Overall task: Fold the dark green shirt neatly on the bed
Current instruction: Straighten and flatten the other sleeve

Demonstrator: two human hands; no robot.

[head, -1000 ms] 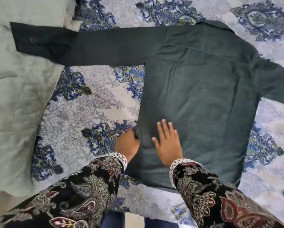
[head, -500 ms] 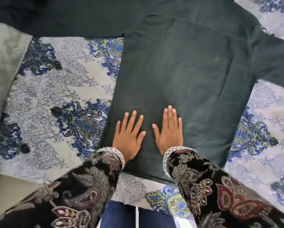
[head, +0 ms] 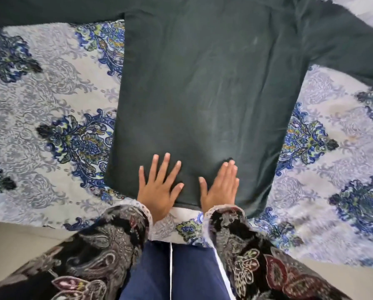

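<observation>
The dark green shirt (head: 205,87) lies flat on the bed, back side up, its hem toward me and both sleeves spread out to the left and right. My left hand (head: 158,187) rests palm down on the hem with fingers spread. My right hand (head: 221,187) lies flat beside it on the hem, fingers together. Neither hand grips any cloth. The collar is out of view beyond the top edge.
The bed carries a white and grey bedsheet (head: 51,118) with blue floral patterns. Its near edge (head: 19,219) runs just in front of my legs. Patterned dark sleeves cover both my forearms.
Both hands have slid down the shirt toward the hem. Earlier the left hand was at the shirt's left edge; now it lies flat on the cloth. The view has shifted nearer.
</observation>
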